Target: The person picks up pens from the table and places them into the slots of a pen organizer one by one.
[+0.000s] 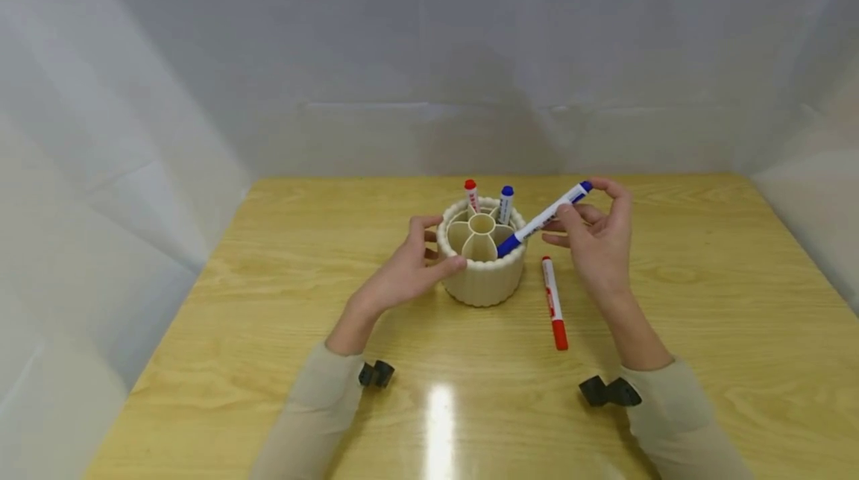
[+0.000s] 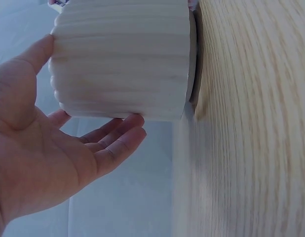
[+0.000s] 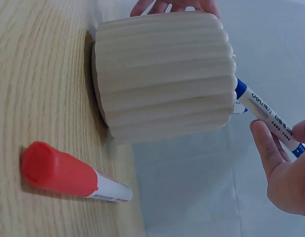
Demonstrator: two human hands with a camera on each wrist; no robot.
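Note:
A cream ribbed pen holder (image 1: 483, 280) with wedge compartments stands mid-table. My left hand (image 1: 429, 256) cups its left side, with the thumb at the front of the rim and the fingers behind; the left wrist view shows that hand (image 2: 78, 143) against the ribbed wall (image 2: 123, 59). My right hand (image 1: 582, 203) pinches a white marker with blue ends (image 1: 543, 219), tilted so its lower blue end sits at the holder's right rim. Two markers stand inside, one with a red cap (image 1: 472, 195) and one with a blue cap (image 1: 506, 203). A red-capped marker (image 1: 553, 302) lies just right of the holder.
The wooden table (image 1: 268, 316) is ringed by white sheeting on the left, back and right. Black wrist-camera mounts (image 1: 376, 374) show near both sleeves. In the right wrist view the lying red marker (image 3: 68, 173) is close to the holder's base (image 3: 162, 74).

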